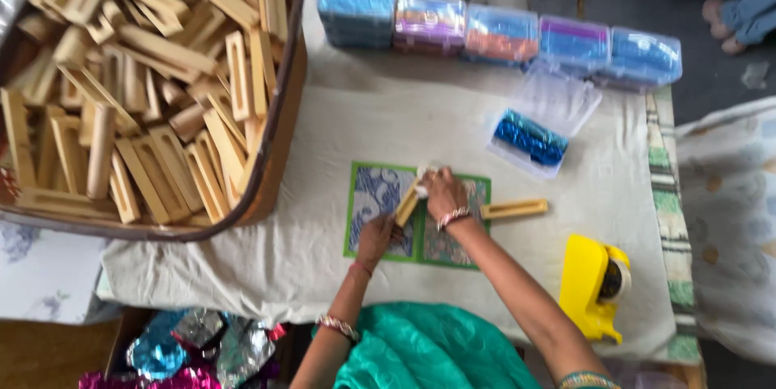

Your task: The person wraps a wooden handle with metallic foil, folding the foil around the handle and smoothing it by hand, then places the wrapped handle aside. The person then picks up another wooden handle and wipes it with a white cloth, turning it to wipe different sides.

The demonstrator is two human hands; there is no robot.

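Pale cloth covers the table (339,138), seen from above, with a dark floor showing past its far edge. At the far left sits a large brown basket (279,147) heaped with light wooden pieces (145,82), slotted bars and blocks lying every way. Below it, off the near edge of the table, lies a bundle of shiny foil (190,353) in silver, blue and pink. Near the middle of the cloth a green-bordered mat (368,195) with a blue and white pattern lies flat. The left hand (376,239) rests on the mat, its fingers closed around the lower end of a wooden bar (406,207) that tilts up to the right. The right hand (443,193) comes in over the bar's upper end, fingers curled down on something small and white there, perhaps a bit of tape or paper; the blur keeps me from telling which. A bangle circles the right wrist, and a teal garment (428,353) fills the near edge beneath both arms. Just right of the mat a second wooden bar (515,210) lies flat on the cloth, apart from both hands. Along the far edge runs a row of clear plastic boxes (501,33) holding blue, purple and orange stuff, and one open box (541,118) with blue foil stands nearer. A yellow tape dispenser (594,284) sits toward the right, near edge.
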